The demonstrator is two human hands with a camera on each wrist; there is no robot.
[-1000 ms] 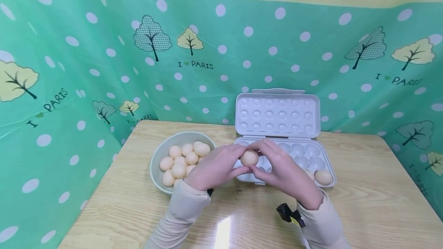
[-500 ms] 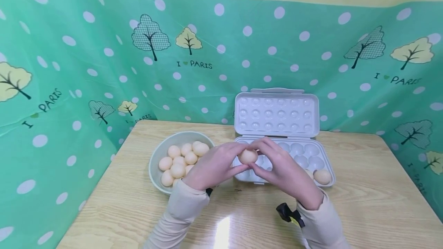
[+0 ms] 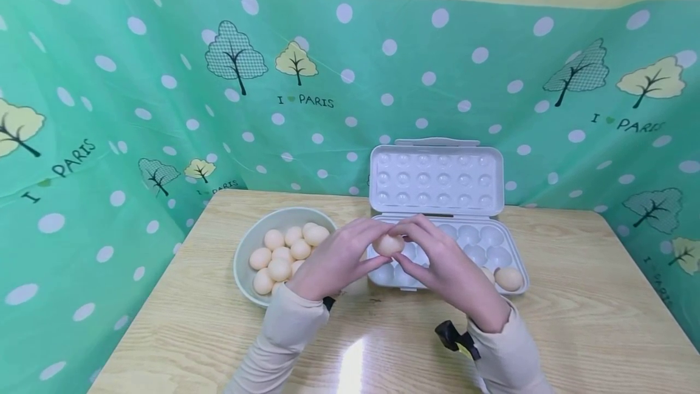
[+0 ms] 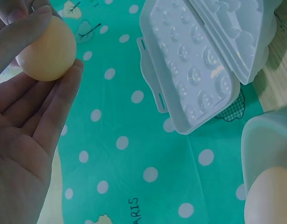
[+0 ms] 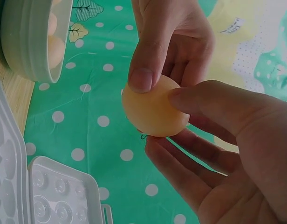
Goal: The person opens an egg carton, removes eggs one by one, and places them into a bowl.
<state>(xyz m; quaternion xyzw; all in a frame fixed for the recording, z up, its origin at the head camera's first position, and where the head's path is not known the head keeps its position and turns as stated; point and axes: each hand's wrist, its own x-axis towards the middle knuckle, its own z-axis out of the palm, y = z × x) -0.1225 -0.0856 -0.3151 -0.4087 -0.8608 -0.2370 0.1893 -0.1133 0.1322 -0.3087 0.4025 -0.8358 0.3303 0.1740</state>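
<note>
One pale brown egg is held up between both hands, over the left part of the open egg box. My left hand pinches it from the left with thumb and fingers. From the right, my right hand pinches the same egg. In the right wrist view both thumbs lie on the egg's near side, with right-hand fingers beneath it. Two eggs sit in the box's front right cups, the outer egg in full sight and the other partly behind my right forearm.
Left of the box stands a pale green bowl with several eggs in it, partly covered by my left hand. The box's lid stands upright at the back. A patterned green cloth hangs behind the wooden table.
The held egg has turned between my fingers and shifted slightly left. Both hands stay close together over the box. The head view has drifted slightly.
</note>
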